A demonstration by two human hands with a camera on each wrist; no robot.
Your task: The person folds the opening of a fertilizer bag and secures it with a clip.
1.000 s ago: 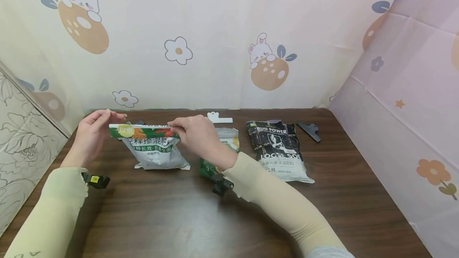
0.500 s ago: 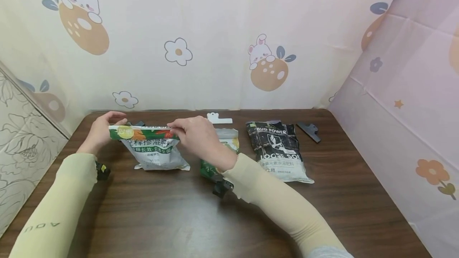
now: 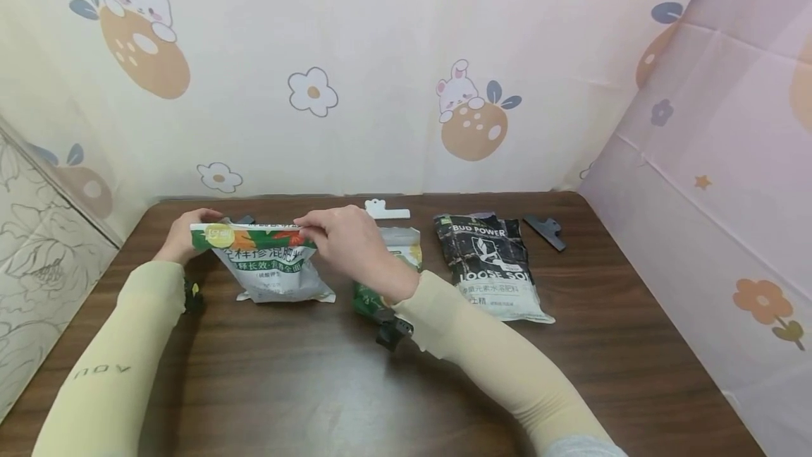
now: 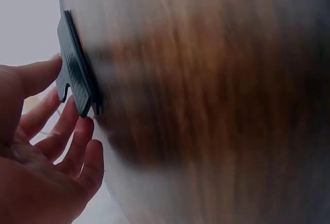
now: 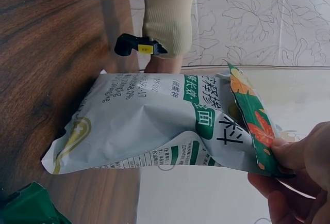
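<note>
My right hand (image 3: 349, 238) pinches the right end of the folded top of a white and green fertilizer bag (image 5: 149, 115), which stands upright on the table. The fold shows a green strip with orange and red leaves. Behind the bag's left end is my left hand (image 3: 184, 235), partly hidden in the head view. In the left wrist view, that hand's thumb and fingers (image 4: 82, 146) lie on either side of a dark bag clip (image 4: 77, 64), with the thumb against it. Only a bit of this clip shows past the bag in the head view.
A green and yellow pouch (image 3: 402, 242) lies behind my right forearm. To its right lies a black and white soil bag (image 3: 488, 259). A white clip (image 3: 387, 210) and another dark clip (image 3: 545, 231) lie near the back of the brown table (image 3: 304, 379).
My left hand has moved from beside the fold's left end to behind the bag, at the dark clip. The right hand keeps holding the fold in place.
</note>
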